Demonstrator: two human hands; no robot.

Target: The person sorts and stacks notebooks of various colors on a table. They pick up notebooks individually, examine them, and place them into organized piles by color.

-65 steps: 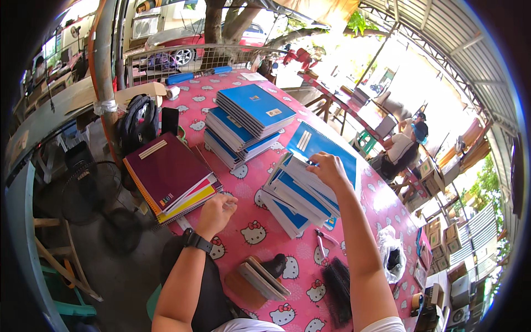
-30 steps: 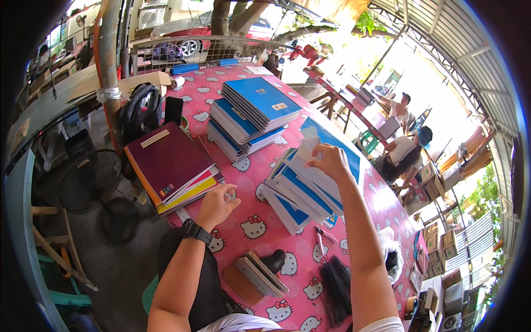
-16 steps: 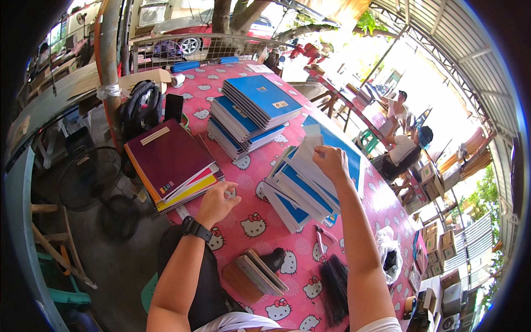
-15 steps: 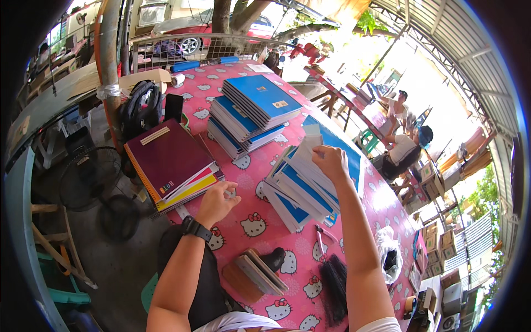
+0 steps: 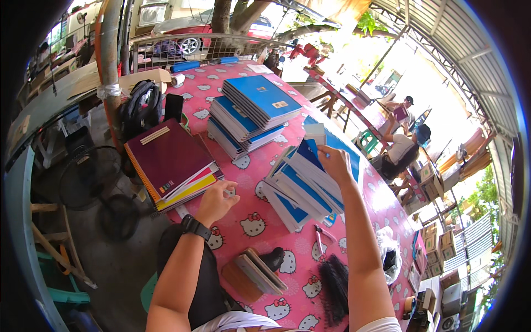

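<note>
On the pink cartoon-patterned table, my right hand (image 5: 335, 166) pinches the far edge of a blue-covered notebook (image 5: 308, 153). That notebook belongs to a fanned pile of loose blue and white notebooks (image 5: 298, 188). Under the pile's far side lies a larger spiral-bound blue sheet stack (image 5: 337, 138). My left hand (image 5: 217, 202), a dark watch on its wrist, hovers by the near corner of a maroon spiral notebook stack (image 5: 168, 155). Its fingers are curled together around something small and pale, too small to name. Behind them stands a neat stack of blue notebooks (image 5: 260, 102).
Nearest me are a wooden block-like holder (image 5: 249, 276), pliers (image 5: 321, 240) and a bundle of black wire pieces (image 5: 333, 288). A plastic bag (image 5: 390, 257) rests at the right edge. A standing fan (image 5: 97, 182) is left of the table. Two people sit at a farther table.
My right hand has shifted slightly; a blue cover now shows beside its fingers where white pages were. My left hand stays put. A person at the back now holds up a maroon notebook.
</note>
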